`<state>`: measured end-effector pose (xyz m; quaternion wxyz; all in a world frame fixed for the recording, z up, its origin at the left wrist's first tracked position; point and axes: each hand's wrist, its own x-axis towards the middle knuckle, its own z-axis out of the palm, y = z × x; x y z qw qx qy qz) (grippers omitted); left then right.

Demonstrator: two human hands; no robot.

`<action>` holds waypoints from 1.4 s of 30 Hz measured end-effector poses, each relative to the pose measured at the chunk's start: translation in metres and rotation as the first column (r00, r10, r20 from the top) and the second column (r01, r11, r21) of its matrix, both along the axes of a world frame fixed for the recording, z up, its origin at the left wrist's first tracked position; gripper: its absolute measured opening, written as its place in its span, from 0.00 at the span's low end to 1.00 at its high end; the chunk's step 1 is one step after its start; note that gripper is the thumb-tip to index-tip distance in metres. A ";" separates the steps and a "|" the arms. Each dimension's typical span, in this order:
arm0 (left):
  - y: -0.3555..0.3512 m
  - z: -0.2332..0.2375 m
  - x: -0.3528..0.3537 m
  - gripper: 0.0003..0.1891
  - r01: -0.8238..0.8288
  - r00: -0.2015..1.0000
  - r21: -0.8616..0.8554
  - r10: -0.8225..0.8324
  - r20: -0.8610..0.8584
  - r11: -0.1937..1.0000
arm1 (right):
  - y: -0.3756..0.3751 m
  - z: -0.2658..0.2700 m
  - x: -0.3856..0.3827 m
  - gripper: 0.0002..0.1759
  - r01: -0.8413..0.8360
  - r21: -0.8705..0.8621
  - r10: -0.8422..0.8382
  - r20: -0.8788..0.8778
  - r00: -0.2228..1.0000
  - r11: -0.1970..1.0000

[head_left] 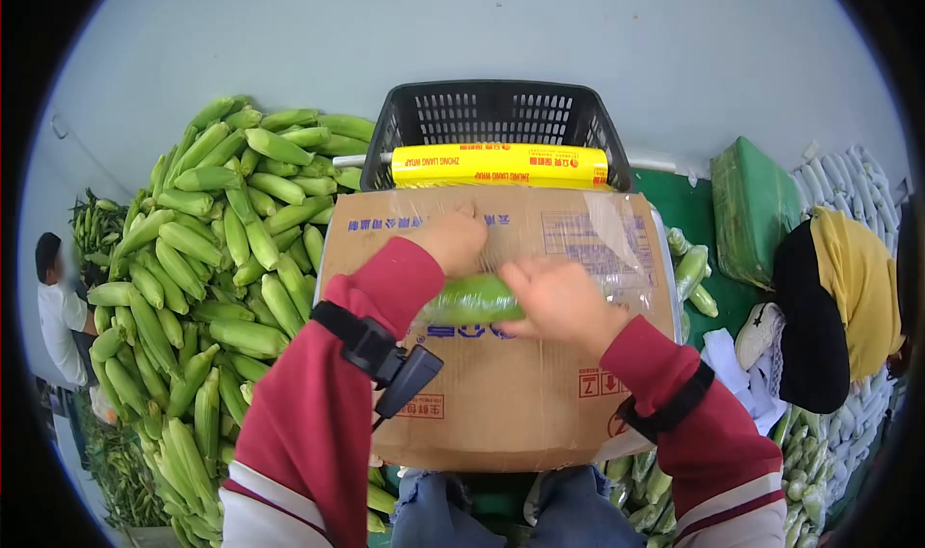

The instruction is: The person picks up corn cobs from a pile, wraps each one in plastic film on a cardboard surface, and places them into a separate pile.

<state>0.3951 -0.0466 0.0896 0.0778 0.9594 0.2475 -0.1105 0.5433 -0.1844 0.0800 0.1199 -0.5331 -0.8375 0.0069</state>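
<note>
A green ear of corn in its husk (474, 299), shiny with clear film, lies across the top of a cardboard box (501, 394). My right hand (564, 300) is closed around its right end. Just above the corn's left end, my left hand (453, 242) is closed, its fingertips pinching clear plastic wrap (493, 235) that stretches over the cardboard; part of its grip is hidden. Behind the hands, a yellow-labelled roll of wrap (499, 165) sits on a metal rod at the box's far edge.
A black plastic crate (491, 114) stands behind the roll. Unwrapped corn (212, 249) is heaped at left; wrapped ears (853, 201) are piled at right. A green bundle (754, 211) and a bent-over person in yellow (848, 293) are at right. Another person (63, 317) is far left.
</note>
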 end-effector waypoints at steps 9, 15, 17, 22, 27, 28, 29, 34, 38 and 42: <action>-0.008 -0.007 -0.017 0.42 -0.024 0.997 -0.107 0.031 0.069 0.994 | -0.121 0.052 -0.022 0.32 -0.340 -0.508 0.266 -0.214 0.940 0.792; -0.094 0.001 -0.067 0.28 -0.082 0.521 -0.355 0.343 0.781 0.931 | -0.208 0.010 0.014 0.33 -0.198 -0.800 -0.485 -0.517 0.705 0.567; -0.149 0.014 -0.069 0.24 0.119 0.551 -0.360 0.240 0.799 0.925 | -0.211 0.022 0.008 0.31 -0.251 -0.836 -0.815 -0.539 0.212 0.488; -0.170 0.064 -0.011 0.33 0.485 0.111 -0.707 0.766 0.633 0.514 | -0.146 0.033 -0.024 0.51 -0.972 0.126 -0.953 -0.208 -0.222 0.199; -0.147 0.056 -0.031 0.15 0.611 0.071 -0.777 0.967 0.243 0.151 | -0.148 0.031 -0.037 0.45 -0.972 -0.145 -0.948 -0.289 -0.137 0.185; -0.149 0.054 -0.039 0.11 0.489 0.007 -0.835 0.956 0.293 0.252 | -0.157 0.031 -0.032 0.41 -0.929 -0.334 -0.972 -0.217 -0.089 0.160; -0.153 0.051 -0.048 0.10 0.359 -0.043 -0.866 0.933 0.357 0.348 | -0.162 0.032 -0.025 0.38 -0.792 -0.552 -0.930 -0.363 -0.056 0.263; -0.169 0.014 -0.092 0.26 0.012 0.069 -0.747 0.745 0.663 0.664 | -0.166 0.053 0.023 0.26 -0.071 -0.716 -0.716 -0.679 -0.163 0.695; -0.183 0.019 -0.092 0.44 0.107 0.466 -0.382 0.293 0.835 0.918 | -0.131 0.049 0.039 0.29 0.222 -0.253 -0.113 -0.859 -0.500 0.942; -0.197 0.018 -0.067 0.55 0.186 0.671 -0.686 0.419 0.612 0.704 | -0.104 0.070 0.020 0.29 0.070 0.041 0.080 -0.638 -0.766 0.997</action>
